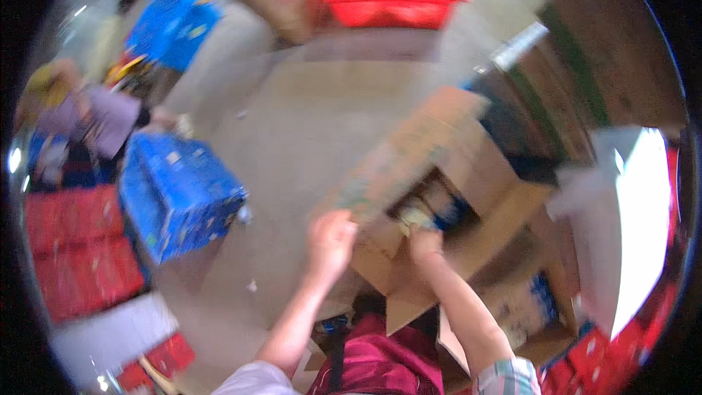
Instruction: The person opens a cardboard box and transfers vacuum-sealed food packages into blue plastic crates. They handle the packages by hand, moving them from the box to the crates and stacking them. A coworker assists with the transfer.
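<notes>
Maroon cloth (387,362) sits nearest my camera, at six o'clock. From the left, I count one blue box (179,194) at nine o'clock, then one red tub (391,11) at twelve. Of my two hands, the left hand (333,241) is curled at the carton's long flap; blur hides whether it pinches. One open carton (504,201) lies at its two o'clock. The right hand (426,243) reaches over the opening, fingers closed on one pale-yellow item (415,221) at its eleven o'clock.
</notes>
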Tool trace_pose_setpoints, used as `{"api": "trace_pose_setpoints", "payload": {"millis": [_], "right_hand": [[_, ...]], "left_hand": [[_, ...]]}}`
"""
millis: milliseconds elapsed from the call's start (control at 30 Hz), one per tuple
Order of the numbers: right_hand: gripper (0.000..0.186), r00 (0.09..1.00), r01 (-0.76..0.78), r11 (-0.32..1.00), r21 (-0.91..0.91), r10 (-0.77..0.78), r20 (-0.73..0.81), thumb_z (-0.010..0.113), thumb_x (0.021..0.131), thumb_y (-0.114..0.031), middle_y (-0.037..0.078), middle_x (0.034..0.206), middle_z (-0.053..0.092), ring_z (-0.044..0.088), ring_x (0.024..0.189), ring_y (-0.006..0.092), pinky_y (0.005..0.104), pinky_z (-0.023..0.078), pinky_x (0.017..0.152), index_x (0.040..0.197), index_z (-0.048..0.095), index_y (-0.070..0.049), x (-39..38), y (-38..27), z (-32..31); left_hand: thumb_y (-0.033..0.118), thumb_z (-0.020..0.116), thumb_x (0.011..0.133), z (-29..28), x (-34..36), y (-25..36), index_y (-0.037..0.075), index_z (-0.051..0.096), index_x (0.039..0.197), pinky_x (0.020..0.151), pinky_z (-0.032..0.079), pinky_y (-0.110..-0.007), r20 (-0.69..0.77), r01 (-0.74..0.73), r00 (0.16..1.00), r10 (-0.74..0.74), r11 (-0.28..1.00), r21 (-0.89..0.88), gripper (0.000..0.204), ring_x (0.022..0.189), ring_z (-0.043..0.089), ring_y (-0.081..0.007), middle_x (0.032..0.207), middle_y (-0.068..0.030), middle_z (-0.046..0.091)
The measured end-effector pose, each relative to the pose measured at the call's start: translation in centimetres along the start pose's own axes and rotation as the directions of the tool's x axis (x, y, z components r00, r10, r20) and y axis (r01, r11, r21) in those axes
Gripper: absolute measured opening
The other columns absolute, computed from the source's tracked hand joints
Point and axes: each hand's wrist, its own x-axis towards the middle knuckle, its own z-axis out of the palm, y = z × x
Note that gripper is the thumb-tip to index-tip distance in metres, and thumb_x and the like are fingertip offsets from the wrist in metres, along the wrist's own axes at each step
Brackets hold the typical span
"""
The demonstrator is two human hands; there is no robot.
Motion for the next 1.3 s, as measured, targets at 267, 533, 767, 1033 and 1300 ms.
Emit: {"api": "trace_pose_setpoints", "payload": {"millis": [267, 533, 767, 1033, 1300], "right_hand": [[0.033, 0.933, 0.358, 0.927, 0.112, -0.360, -0.006, 0.062, 0.079, -0.027, 0.013, 0.110, 0.061, 0.052, 0.111, 0.0313, 0.0474, 0.036, 0.095, 0.105, 0.059, -0.006, -5.1, -1.2, -7.7], [0.065, 0.871, 0.361, 0.931, 0.054, -0.316, -0.377, 0.054, 0.085, -0.048, 0.024, 0.144, 0.028, 0.016, 0.136, 0.0439, 0.0584, 0.012, 0.108, 0.131, 0.042, -0.004, -16.4, 1.0, -9.0], [0.070, 0.667, 0.718, 0.646, -0.257, -0.745, -0.011, 0.060, 0.077, -0.051, 0.007, 0.147, 0.030, 0.020, 0.138, 0.0308, 0.0554, 0.015, 0.109, 0.136, 0.041, -0.020, -13.0, -0.3, -8.4], [0.066, 0.940, 0.251, 0.968, -0.001, -0.244, -0.237, 0.055, 0.083, -0.024, 0.013, 0.152, 0.014, 0.011, 0.141, 0.0328, 0.0562, 0.016, 0.109, 0.143, 0.028, -0.015, -1.9, -0.2, -2.1], [0.042, 0.857, 0.298, 0.912, 0.280, -0.127, -0.500, 0.051, 0.082, -0.011, 0.020, 0.142, 0.031, 0.033, 0.130, 0.0362, 0.0463, 0.031, 0.105, 0.123, 0.049, -0.003, -7.9, -2.5, 0.7]], "left_hand": [[0.030, 0.060, 0.085, 11.4, -5.6, -4.1, 0.024, 0.033, 0.142, 0.108, 0.018, -0.056, 0.126, -0.082, 0.992, 0.017, 0.846, 0.527, 0.063, 0.138, 0.015, -0.0378, 0.151, -0.0128, 0.015], [0.019, 0.061, 0.082, 9.0, -5.9, -2.9, 0.025, 0.038, 0.139, 0.107, 0.023, -0.054, 0.140, -0.130, 0.987, 0.085, 0.926, 0.354, 0.062, 0.136, 0.021, -0.0383, 0.150, -0.0112, 0.019], [0.016, 0.049, 0.087, 8.6, -7.5, -4.8, 0.018, 0.044, 0.134, 0.104, 0.029, -0.052, 0.144, -0.034, 0.989, -0.027, 0.913, 0.406, 0.047, 0.136, 0.026, -0.0266, 0.148, -0.0067, 0.028], [-0.002, 0.053, 0.080, 7.4, -8.7, -7.3, 0.002, 0.059, 0.111, 0.102, 0.037, -0.040, -0.078, 0.049, 0.995, -0.059, 0.990, -0.129, 0.032, 0.118, 0.047, -0.0352, 0.128, -0.0168, 0.051], [-0.006, 0.051, 0.082, 4.3, -10.9, 0.0, 0.005, 0.048, 0.123, 0.084, 0.045, -0.035, -0.147, 0.073, 0.985, -0.093, 0.989, -0.131, 0.042, 0.107, 0.052, -0.0264, 0.122, -0.0130, 0.047]]}}
